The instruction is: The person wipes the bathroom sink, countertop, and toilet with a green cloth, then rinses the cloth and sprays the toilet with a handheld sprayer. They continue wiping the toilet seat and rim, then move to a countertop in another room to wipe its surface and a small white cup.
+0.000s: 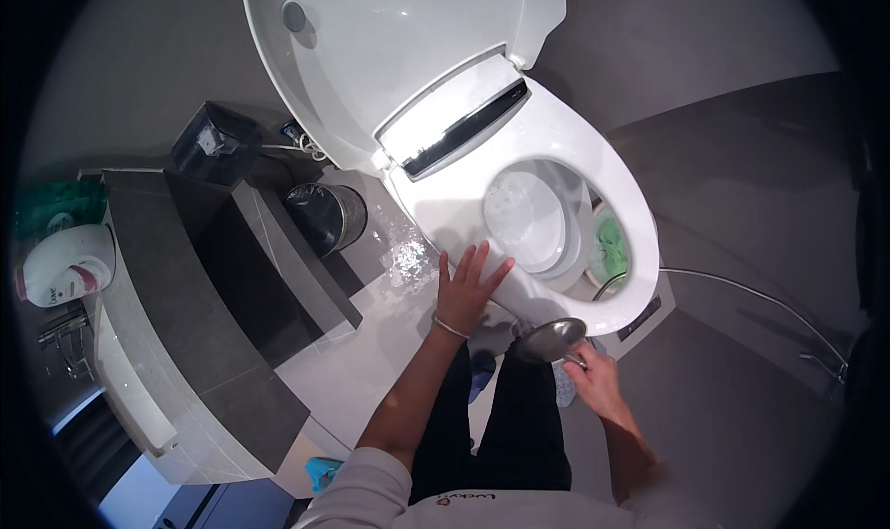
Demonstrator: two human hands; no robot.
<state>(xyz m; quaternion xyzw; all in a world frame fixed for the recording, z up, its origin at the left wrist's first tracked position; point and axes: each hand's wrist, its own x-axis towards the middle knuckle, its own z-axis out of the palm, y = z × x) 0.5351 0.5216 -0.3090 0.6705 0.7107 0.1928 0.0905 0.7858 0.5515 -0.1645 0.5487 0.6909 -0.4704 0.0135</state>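
Observation:
My left hand [467, 294], a bangle at its wrist, is spread over the near left side of the white toilet seat [584, 139]; whether it touches cannot be told. My right hand [591, 376] grips the handle of a round shower head [553, 341] with a metallic sheen, just below the seat's front edge. The seat is tilted part way up, and the lid [396, 63] stands open behind it. Under the seat's opening lie the white bowl and, at its right, a light basin with a green thing [612, 244] in it. Water glistens on the floor left of the seat.
A metal hose [758, 292] runs from under the seat to a wall fitting at the right. At the left are a small round bin [341, 216], a dark square bin [219, 143], a grey vanity counter [188, 285] and a white Dove bottle [69, 268].

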